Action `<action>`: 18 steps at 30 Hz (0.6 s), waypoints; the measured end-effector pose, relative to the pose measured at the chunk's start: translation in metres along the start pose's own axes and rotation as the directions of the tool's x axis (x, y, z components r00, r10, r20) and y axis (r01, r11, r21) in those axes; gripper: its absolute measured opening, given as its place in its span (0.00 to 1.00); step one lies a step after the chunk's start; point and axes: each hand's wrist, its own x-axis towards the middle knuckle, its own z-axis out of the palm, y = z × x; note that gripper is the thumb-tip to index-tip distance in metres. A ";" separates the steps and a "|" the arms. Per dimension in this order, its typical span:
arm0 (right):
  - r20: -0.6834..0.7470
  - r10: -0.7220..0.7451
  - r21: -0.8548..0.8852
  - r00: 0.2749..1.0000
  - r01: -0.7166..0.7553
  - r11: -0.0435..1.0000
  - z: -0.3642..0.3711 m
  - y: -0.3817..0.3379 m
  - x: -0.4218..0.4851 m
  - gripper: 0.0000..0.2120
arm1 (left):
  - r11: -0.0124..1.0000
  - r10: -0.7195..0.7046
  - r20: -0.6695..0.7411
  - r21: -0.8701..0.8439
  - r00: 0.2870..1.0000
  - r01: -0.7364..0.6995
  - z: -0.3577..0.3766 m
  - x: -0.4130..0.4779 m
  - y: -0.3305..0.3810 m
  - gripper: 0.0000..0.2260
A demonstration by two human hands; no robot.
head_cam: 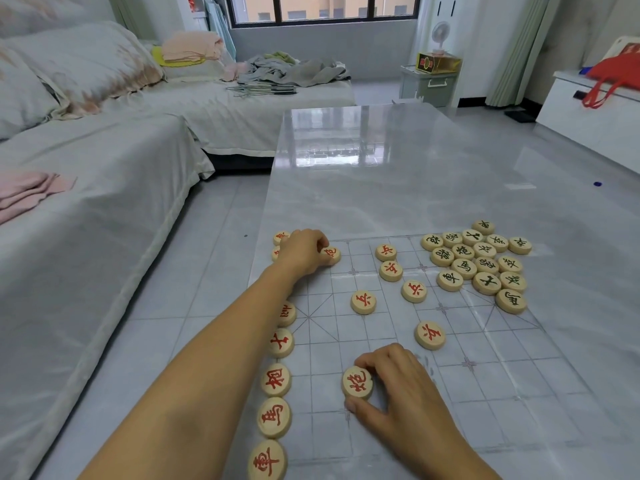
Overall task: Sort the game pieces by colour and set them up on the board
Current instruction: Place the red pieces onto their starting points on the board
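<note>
A clear plastic board (pixel 485 382) with a printed grid lies on the glossy grey table. Round wooden pieces with red characters stand in a column along the board's left edge (pixel 276 379). Several more red pieces (pixel 363 302) are scattered mid-board. Pieces with black characters sit bunched in a cluster (pixel 479 263) at the far right. My left hand (pixel 303 252) reaches to the far left corner, its fingers closed on a red piece (pixel 331 253) resting on the board. Close to me, my right hand (pixel 398 386) pinches another red piece (pixel 357 382), also resting on the board.
The table (pixel 398 168) stretches away from me towards a window. A sofa (pixel 86 188) with a light cover, cushions and folded clothes runs along the left, across a strip of tiled floor. A white cabinet (pixel 595 119) with a red bag stands at the right.
</note>
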 end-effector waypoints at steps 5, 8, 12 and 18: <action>-0.016 -0.004 0.005 1.000 0.004 1.000 0.000 0.001 -0.001 0.18 | 1.000 0.000 -0.031 0.019 1.000 0.000 0.000 -0.004 0.002 0.17; -0.024 -0.003 0.017 1.000 0.003 1.000 0.001 0.001 -0.001 0.18 | 1.000 0.010 -0.060 0.027 0.998 -0.008 0.001 -0.007 0.001 0.17; -0.021 -0.004 0.025 1.000 0.004 1.000 0.001 0.000 -0.001 0.18 | 0.997 0.020 -0.077 0.072 0.997 -0.015 0.002 -0.006 0.002 0.17; 0.012 0.001 0.019 1.000 -0.001 1.000 -0.001 0.000 -0.002 0.21 | 0.995 0.022 -0.093 0.095 0.995 -0.013 0.001 -0.008 0.002 0.22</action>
